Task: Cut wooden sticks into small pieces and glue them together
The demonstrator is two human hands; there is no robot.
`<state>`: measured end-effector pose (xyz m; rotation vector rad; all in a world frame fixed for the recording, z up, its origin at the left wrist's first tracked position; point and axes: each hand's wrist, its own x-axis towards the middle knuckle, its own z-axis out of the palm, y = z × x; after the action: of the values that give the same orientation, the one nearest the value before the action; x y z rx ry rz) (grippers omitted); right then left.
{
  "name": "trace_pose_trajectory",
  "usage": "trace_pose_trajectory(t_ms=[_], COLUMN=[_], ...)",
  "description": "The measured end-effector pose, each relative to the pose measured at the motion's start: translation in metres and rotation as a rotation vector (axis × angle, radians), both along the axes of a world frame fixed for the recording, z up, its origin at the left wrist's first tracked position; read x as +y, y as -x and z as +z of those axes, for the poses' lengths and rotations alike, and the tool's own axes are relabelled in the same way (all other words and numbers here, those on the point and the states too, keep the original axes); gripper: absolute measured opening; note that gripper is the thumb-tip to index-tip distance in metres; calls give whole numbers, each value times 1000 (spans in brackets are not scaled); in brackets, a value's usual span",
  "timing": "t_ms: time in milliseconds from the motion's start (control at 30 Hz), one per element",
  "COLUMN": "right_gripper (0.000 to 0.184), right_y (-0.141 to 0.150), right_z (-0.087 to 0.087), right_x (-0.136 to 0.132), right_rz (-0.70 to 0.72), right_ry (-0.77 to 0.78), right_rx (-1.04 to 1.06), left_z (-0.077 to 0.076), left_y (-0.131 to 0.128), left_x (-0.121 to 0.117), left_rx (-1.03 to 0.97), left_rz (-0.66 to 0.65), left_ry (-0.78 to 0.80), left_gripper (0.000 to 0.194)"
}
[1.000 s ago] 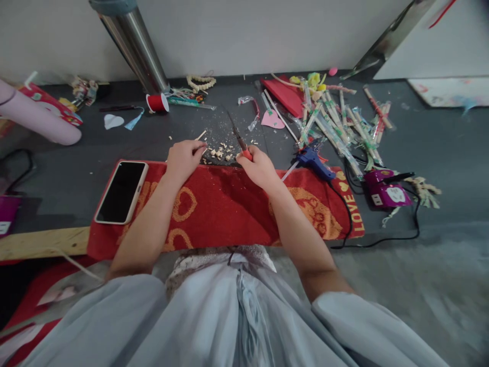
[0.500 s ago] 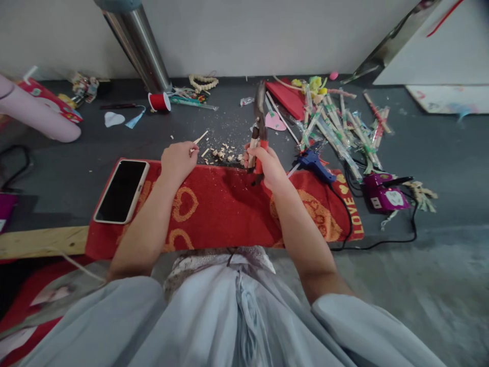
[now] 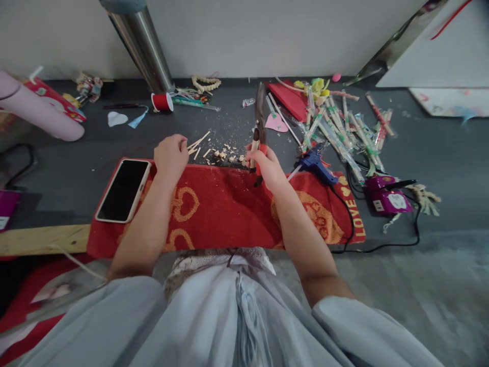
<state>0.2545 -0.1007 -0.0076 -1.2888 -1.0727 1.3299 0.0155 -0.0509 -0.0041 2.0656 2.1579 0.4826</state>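
Right hand (image 3: 270,169) grips long red-handled steel shears (image 3: 260,109), tips toward twelve; left hand (image 3: 170,155) curls (contents unclear), its brushing could scatter slim pale wooden sticks (image 3: 199,140) at two.

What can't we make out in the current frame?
All head view:
- Left hand: its own back and curled fingers hide whether it grips the thin sticks.
- Right hand: fingers cover part of the shears' handles.
- Steel flask: top cut off by the upper edge.
- Wrapped sticks: print too small to read.
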Motion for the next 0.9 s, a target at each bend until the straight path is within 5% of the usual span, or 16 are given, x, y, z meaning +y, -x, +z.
trace_pose_trajectory(t_ms=[267, 900], right_gripper=[19, 25], right_y=[12, 16], right_z=[-3, -10], right_x=[-5, -3], right_rz=[53, 105], right_ry=[-63, -52], right_rx=[-44, -78], left_z=[4, -1], left_y=[11, -3], left_x=[4, 1], left_rx=[-27, 89], left_rz=[14, -197], left_ry=[18, 164], left_gripper=[28, 18])
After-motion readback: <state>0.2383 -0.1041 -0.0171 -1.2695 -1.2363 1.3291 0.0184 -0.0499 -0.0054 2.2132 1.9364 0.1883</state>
